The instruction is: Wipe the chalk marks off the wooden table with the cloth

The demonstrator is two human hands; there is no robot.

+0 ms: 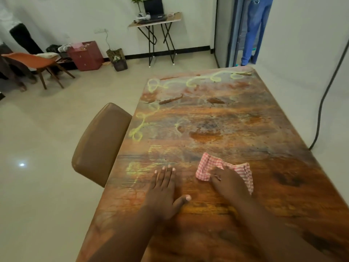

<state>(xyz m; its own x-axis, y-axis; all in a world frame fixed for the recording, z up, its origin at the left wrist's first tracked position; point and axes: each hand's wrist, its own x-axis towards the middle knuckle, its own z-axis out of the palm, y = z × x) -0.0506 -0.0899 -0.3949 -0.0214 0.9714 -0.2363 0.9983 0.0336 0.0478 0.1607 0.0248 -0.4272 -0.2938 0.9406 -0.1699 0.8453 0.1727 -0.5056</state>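
Observation:
A wooden table (264, 186) runs away from me, with yellow chalk marks (139, 127) looping along its left side and far edge; fainter smears lie near its left front. A red-and-white checked cloth (209, 163) lies bunched on the table's near middle. My right hand (228, 182) presses down on the cloth, covering its near part. Flat on the bare wood to the left of the cloth rests my left hand (164, 188), fingers together and thumb out, holding nothing.
A brown padded chair (100, 144) stands against the table's left edge. A dark cable (321, 110) hangs by the right wall. Farther off are an orange chair (35, 63), a maroon box (86, 55), a folding desk (156, 21) with a laptop, and a person's legs at the far left.

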